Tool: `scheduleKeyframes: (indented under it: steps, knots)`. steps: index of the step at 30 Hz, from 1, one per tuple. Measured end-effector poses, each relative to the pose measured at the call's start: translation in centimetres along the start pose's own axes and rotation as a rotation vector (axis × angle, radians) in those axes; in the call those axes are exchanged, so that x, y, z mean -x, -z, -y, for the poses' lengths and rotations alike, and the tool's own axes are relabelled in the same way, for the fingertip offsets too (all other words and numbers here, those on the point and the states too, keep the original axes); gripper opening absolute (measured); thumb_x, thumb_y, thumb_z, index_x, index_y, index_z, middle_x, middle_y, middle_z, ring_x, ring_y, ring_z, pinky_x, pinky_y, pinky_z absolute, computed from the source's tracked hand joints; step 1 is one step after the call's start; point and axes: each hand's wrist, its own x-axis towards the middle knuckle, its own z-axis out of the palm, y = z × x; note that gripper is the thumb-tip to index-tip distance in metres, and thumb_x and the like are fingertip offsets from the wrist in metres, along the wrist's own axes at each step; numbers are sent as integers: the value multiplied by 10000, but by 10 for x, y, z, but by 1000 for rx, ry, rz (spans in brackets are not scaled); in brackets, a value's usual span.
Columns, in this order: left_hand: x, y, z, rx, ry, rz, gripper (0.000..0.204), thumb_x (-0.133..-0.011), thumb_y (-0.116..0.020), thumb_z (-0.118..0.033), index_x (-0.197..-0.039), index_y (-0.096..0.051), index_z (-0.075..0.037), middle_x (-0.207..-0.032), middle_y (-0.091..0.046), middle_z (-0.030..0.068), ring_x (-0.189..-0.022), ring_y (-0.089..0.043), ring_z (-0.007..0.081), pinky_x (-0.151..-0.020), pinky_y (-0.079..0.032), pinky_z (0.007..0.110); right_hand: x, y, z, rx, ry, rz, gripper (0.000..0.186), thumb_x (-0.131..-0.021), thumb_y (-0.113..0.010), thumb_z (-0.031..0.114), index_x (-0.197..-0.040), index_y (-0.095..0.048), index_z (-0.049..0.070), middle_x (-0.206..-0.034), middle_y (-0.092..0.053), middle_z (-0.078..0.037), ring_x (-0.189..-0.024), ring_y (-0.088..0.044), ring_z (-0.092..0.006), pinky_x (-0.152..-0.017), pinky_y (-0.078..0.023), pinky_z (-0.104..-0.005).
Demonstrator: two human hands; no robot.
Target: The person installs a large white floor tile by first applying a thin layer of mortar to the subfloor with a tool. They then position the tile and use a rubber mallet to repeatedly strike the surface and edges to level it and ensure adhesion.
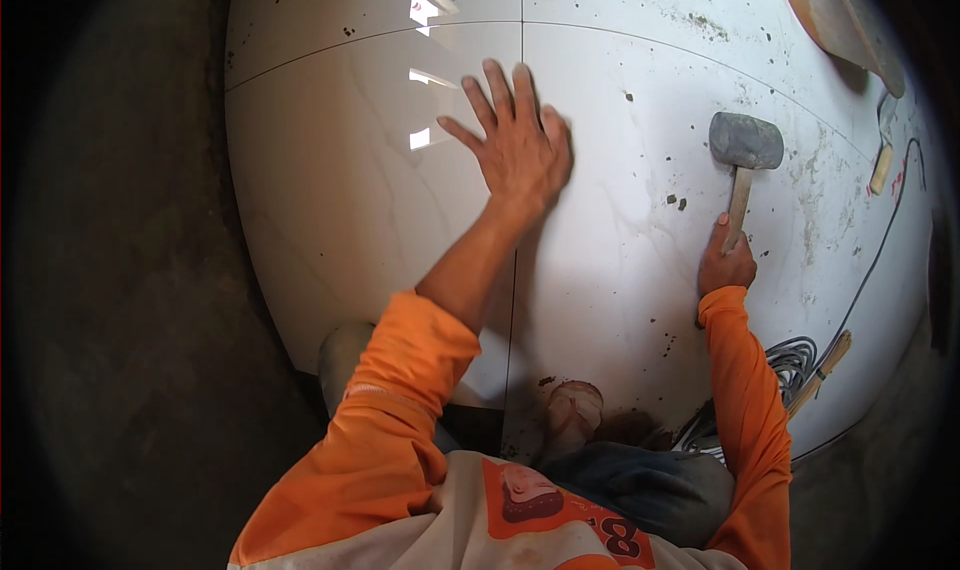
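My left hand [520, 152] is spread over the glossy white floor tiles [600, 260], near the dark joint between two of them, its fingers apart and nothing in its grip. Over on the right, my right hand [727, 263] is wrapped around the wooden handle of a rubber mallet [746, 141]. The mallet's grey head points away from me, above the tile; whether it touches the surface I cannot tell. Both forearms wear orange sleeves.
At the far right are an orange-brown curved container [835, 25] and a tool with a yellowish handle [881, 170]. A coiled cable [792, 362] and a bundle of thin sticks [822, 375] lie by my right arm. Mortar crumbs dot the tiles. Dark rough floor [130, 270] borders them at left.
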Motion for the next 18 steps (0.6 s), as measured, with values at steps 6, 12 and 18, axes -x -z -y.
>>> scheduleKeyframes:
  steps: [6, 12, 18]
  knots:
    - [76, 8, 7, -12, -66, 172, 650, -927, -368, -359, -1463, -247, -12, -1548, -152, 216, -1427, -78, 439, -1072, 16, 692, -3, -1, -3, 22, -34, 23, 574, -912, -470, 559, -810, -631, 18, -726, -660, -221, -714, -639, -438, -700, -509, -489]
    - [85, 10, 10, -102, -118, 218, 706, -923, -384, -424, -1471, -234, -5, -1559, -153, 190, -1436, -65, 423, -1092, 46, 660, -2, 0, -6, 16, -24, 15, 560, -915, -470, 551, -823, -634, 23, -709, -658, -217, -682, -646, -423, -658, -519, -475]
    - [-52, 2, 8, -111, -109, 1, 741, -934, -315, -499, -1481, -202, -13, -1567, -154, 160, -1449, -63, 382, -1100, 12, 657, 0, -4, -4, 6, 11, -10, 566, -914, -467, 558, -827, -628, 22, -702, -658, -212, -687, -652, -417, -658, -522, -473]
